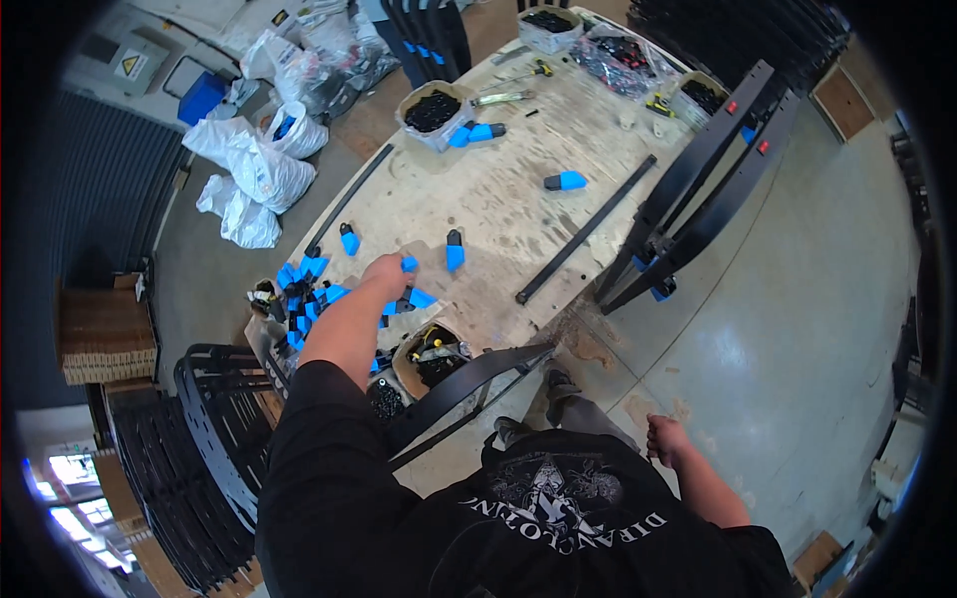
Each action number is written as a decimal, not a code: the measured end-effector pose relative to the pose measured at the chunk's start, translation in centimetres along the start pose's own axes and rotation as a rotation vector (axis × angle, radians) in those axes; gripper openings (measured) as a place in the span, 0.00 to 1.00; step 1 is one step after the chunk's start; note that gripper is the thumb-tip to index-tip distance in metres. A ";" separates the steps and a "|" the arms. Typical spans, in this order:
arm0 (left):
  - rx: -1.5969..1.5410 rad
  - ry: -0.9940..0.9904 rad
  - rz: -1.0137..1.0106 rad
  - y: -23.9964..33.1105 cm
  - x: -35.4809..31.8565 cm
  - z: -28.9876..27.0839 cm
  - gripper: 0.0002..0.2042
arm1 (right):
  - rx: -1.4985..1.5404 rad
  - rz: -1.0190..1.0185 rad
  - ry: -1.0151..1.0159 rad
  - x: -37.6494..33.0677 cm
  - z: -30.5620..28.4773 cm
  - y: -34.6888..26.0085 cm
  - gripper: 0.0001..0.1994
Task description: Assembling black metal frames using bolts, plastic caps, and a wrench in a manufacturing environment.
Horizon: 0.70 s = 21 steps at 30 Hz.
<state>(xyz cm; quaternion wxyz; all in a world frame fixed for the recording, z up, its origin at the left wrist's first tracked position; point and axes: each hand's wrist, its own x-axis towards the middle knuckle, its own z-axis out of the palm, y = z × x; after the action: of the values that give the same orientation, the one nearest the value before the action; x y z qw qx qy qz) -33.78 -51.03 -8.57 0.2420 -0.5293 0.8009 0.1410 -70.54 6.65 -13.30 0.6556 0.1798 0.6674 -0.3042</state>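
My left hand [387,274] reaches over the wooden table [488,189], its fingers closed on a small blue-and-black plastic piece [409,264]; most of the grip is hidden by the hand's back. Around it lie similar pieces: one [456,250] to the right, one [349,239] beyond to the left, and a heap [309,299] at the table's left end. Down by my right side hangs my right hand [666,439], its fingers curled into a fist. Whether anything is inside that fist cannot be seen.
A box of black parts [427,361] stands at the near table edge, beside a curved black bar [469,384]. A long black bar [588,227] lies across the right part. Tall curved black frames [698,189] lean at the right edge. White sacks [261,169] sit on the floor.
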 end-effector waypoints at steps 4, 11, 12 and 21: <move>-0.129 0.241 -0.098 -1.5 -1.3 -3.3 0.20 | -0.001 -0.014 0.028 0.2 -1.0 -0.6 0.15; -1.471 0.138 0.121 2.8 -19.1 -15.2 0.15 | -0.465 -0.302 -0.211 -2.9 8.1 -8.6 0.17; -1.520 0.135 0.207 3.7 -22.4 -15.4 0.16 | -0.575 -0.361 -0.281 -5.4 10.7 -10.3 0.17; -1.764 0.385 0.234 12.3 -42.7 -5.2 0.14 | -0.877 -1.177 -1.151 -21.8 27.1 -10.3 0.23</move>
<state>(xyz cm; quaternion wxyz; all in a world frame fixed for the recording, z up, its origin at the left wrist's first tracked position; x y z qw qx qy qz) -32.54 -15.37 18.36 -0.4047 -0.4521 0.4777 0.6353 -54.70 -14.95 11.15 0.6352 -0.6294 0.2787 -0.3503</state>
